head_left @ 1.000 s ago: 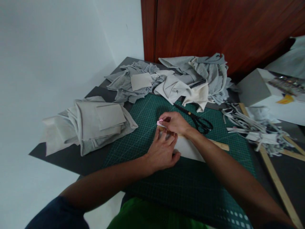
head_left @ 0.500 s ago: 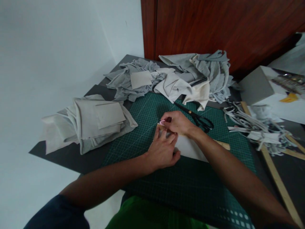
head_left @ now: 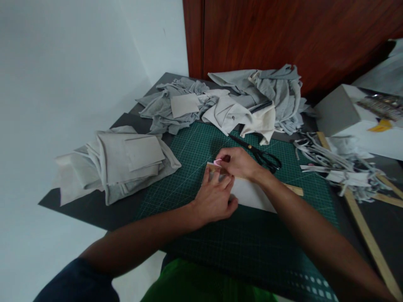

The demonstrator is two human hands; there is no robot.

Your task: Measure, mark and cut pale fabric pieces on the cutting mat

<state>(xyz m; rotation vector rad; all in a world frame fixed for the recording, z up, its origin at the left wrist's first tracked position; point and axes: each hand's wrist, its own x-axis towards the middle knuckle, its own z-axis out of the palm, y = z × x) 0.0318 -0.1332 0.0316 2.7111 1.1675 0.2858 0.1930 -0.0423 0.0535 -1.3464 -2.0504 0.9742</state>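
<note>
A pale piece of fabric [head_left: 252, 194] lies on the green cutting mat [head_left: 185, 167], with a wooden ruler [head_left: 294, 189] along its far edge. My left hand [head_left: 215, 195] presses on the ruler's left end and the fabric, fingers spread. Pinched in my right hand [head_left: 237, 162] is a small pink piece [head_left: 217, 162], held at the ruler's far edge near its left end. Part of the ruler is hidden under my right hand and forearm. Black scissors [head_left: 256, 154] lie on the mat just beyond my right hand.
Folded grey fabric [head_left: 116, 159] is stacked at the left. Crumpled cloths [head_left: 229, 111] line the back. At the right are tangled strips [head_left: 343, 170], wooden bars [head_left: 365, 235] and a white box [head_left: 340, 109].
My right hand has slid slightly to the right along the ruler with the pink piece. My left hand stays pressed in place.
</note>
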